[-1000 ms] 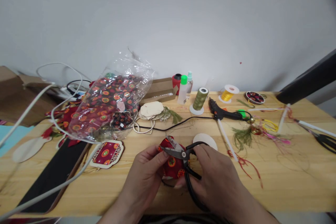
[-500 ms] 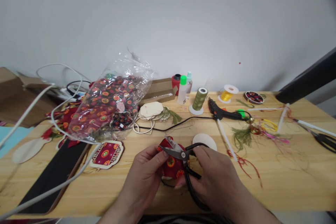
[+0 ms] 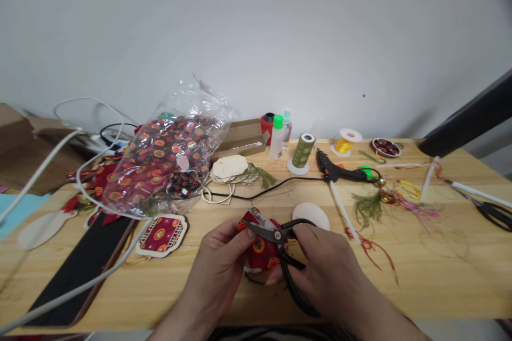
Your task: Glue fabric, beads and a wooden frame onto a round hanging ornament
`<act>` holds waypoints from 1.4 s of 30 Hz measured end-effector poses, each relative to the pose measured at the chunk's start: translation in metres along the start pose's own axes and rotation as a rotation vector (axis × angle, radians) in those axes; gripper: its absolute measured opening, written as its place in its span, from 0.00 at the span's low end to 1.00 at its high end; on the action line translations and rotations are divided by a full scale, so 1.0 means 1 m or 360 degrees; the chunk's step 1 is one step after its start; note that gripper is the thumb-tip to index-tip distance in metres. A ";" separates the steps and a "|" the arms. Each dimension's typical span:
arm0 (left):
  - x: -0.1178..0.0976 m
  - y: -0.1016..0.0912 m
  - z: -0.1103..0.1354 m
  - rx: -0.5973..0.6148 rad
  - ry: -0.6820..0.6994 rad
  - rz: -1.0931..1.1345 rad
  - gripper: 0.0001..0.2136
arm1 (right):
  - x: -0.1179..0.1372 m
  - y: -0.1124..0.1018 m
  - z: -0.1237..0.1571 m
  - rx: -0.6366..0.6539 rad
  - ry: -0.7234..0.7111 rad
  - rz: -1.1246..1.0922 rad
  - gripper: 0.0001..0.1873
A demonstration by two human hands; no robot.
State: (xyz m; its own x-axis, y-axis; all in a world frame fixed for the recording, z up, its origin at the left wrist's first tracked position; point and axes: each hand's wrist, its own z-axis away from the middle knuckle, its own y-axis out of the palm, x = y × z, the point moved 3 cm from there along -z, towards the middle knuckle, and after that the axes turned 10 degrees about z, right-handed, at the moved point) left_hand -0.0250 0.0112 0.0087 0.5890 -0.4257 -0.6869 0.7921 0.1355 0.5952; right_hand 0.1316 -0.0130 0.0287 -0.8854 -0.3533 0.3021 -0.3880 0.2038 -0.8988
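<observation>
Low in the middle of the head view, my left hand (image 3: 222,261) pinches a piece of dark red patterned fabric (image 3: 259,249) along its left edge. My right hand (image 3: 326,264) is closed around the black handles of a pair of scissors (image 3: 277,236). Their blades lie across the upper part of the fabric, pointing left toward my left thumb, and look slightly apart. Just beyond my right hand lies a pale round disc (image 3: 310,215), partly hidden by the scissors. The fabric's lower edge is partly hidden by my fingers.
A plastic bag of patterned fabric (image 3: 156,154) sits at the left, near a framed fabric ornament (image 3: 162,235) and a black flat panel (image 3: 76,277). Behind stand a green thread spool (image 3: 303,151), bottles (image 3: 277,137) and a glue gun (image 3: 340,171). Tassels (image 3: 368,208) lie at the right.
Almost nothing differs. The whole view has shifted very slightly; both hands keep their hold on the fabric and the scissors.
</observation>
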 end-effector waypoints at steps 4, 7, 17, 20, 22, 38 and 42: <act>-0.001 0.001 0.000 0.0001 -0.0013 0.0014 0.08 | -0.003 0.005 0.003 0.0031 0.0042 -0.0028 0.10; -0.001 0.003 0.000 0.0001 -0.0024 0.0038 0.09 | -0.007 0.007 0.004 0.0083 0.0169 -0.0138 0.10; 0.006 0.005 0.003 0.0049 -0.0208 0.0070 0.12 | -0.028 0.005 -0.015 0.0246 0.0793 -0.1557 0.17; 0.008 0.007 0.003 0.0171 -0.0248 0.0057 0.11 | -0.024 0.010 -0.017 0.0335 0.0798 -0.1823 0.19; 0.009 0.008 0.004 0.0250 -0.0290 0.0060 0.10 | -0.021 0.012 -0.018 0.0376 0.0798 -0.1878 0.18; 0.003 0.003 0.002 0.0066 -0.0144 -0.0026 0.08 | -0.019 0.009 -0.019 0.0280 0.0963 -0.1888 0.16; 0.001 0.003 0.003 0.0023 -0.0107 0.0028 0.09 | -0.020 0.014 -0.019 0.0242 0.0997 -0.1981 0.18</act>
State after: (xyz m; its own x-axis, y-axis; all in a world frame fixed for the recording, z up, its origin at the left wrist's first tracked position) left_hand -0.0229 0.0083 0.0115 0.5904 -0.4827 -0.6469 0.7789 0.1308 0.6133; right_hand 0.1392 0.0143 0.0160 0.0329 0.2424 0.9696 -0.9976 -0.0519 0.0468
